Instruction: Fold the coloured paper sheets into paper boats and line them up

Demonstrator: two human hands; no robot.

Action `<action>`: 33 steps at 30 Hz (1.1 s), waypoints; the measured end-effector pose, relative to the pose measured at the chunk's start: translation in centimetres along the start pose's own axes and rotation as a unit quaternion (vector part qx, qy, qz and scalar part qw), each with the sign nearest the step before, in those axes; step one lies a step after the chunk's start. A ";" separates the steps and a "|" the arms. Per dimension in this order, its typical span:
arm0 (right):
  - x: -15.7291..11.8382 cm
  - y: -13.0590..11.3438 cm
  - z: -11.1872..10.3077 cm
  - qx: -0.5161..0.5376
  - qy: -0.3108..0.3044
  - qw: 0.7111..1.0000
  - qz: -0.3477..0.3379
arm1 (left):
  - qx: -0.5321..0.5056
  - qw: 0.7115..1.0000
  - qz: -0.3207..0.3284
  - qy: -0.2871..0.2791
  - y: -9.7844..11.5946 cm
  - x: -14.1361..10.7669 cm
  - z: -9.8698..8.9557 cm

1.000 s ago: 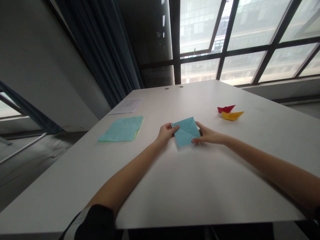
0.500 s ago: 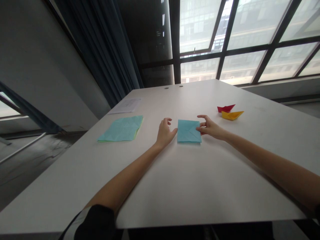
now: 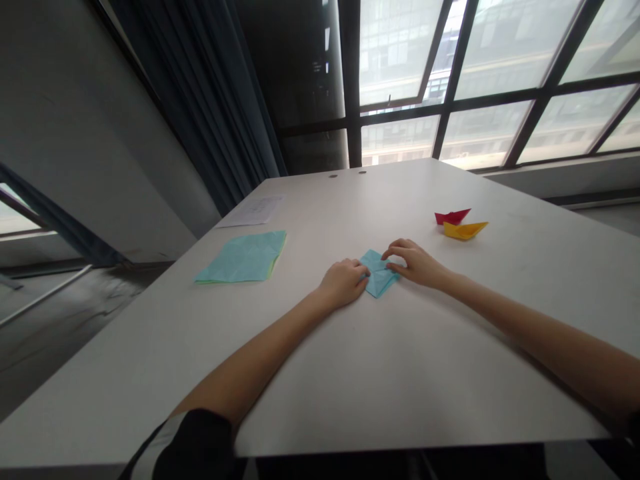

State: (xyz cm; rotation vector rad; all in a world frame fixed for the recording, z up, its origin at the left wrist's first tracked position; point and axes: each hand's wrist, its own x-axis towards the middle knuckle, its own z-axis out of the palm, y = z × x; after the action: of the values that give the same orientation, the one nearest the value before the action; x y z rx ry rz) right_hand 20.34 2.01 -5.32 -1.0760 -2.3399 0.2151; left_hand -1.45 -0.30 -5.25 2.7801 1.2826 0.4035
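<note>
A light blue folded paper (image 3: 379, 285) lies on the white table between my hands, turned so that one corner points toward me. Creases and layered flaps show on its top. The fingers of my left hand (image 3: 345, 283) are curled over the paper's left corner, pressing it on the table. Opposite, my right hand (image 3: 414, 263) has thumb and forefinger at the right-hand flap, bent in a pinch. The exact grip of its fingertips is small and partly hidden.
To the left lies a stack of blue and green paper sheets (image 3: 243, 258), with a printed white sheet (image 3: 253, 211) beyond it. A red paper boat (image 3: 453, 217) and a yellow paper boat (image 3: 465, 231) stand at the right on the white table (image 3: 320, 373).
The paper has turned from square-on to corner-toward-me and looks smaller. My left hand has moved right onto it and its fingers have closed; my right hand now pinches at the right side.
</note>
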 end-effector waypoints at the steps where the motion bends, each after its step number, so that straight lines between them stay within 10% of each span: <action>1: -0.1 -0.3 0.0 -0.021 -0.013 1.000 -0.016 | 0.022 0.999 -0.024 0.005 0.1 0.0 0.0; 33: -1.2 0.1 2.4 -0.120 0.030 0.984 0.130 | 0.043 0.982 -0.166 0.075 -1.6 -0.1 1.1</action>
State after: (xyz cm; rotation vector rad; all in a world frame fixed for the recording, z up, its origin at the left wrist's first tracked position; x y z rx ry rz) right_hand 19.76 1.34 -7.85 -1.4852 -2.2083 -0.0052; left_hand -2.37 0.75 -6.55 2.5697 1.7981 0.5520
